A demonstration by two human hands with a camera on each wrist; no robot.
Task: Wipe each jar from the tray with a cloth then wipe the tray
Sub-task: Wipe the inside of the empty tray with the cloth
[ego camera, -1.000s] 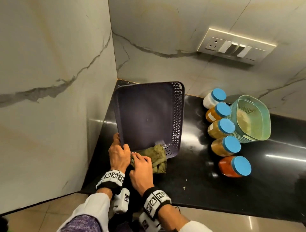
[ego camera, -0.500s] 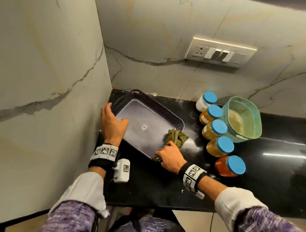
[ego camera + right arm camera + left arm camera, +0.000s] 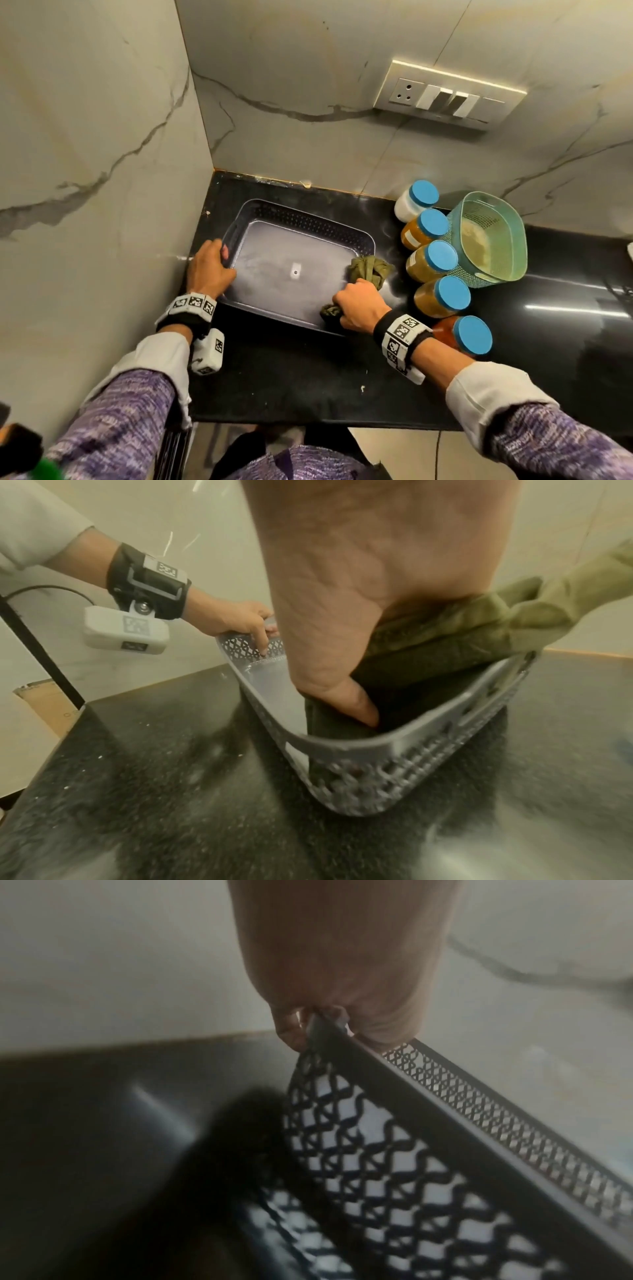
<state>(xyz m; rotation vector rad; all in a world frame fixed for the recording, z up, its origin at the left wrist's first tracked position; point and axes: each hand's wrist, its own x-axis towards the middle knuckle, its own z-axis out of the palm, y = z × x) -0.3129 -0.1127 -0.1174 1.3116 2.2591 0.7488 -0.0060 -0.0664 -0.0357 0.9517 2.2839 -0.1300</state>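
A dark grey tray [image 3: 274, 294] with perforated walls lies flat on the black counter, nothing inside but the cloth. My left hand [image 3: 210, 267] grips its left rim [image 3: 377, 1074], fingers curled over the edge. My right hand [image 3: 359, 305] holds a bunched olive-green cloth [image 3: 368, 270] at the tray's right end, with the thumb [image 3: 352, 704] pressing the cloth [image 3: 445, 634] down inside the near right corner of the tray [image 3: 342, 748]. Several blue-lidded jars [image 3: 433, 262] stand in a curved row on the counter to the right of the tray.
A teal perforated basket [image 3: 489, 240] sits behind the jars at the right. Marble walls close in the left and back sides. A switch panel [image 3: 448, 94] is mounted on the back wall. Open black counter [image 3: 308, 383] runs along the front edge.
The tray, held upright against the corner a second ago, now lies flat. My left hand moved to its left rim; my right hand carried the cloth to the right end.
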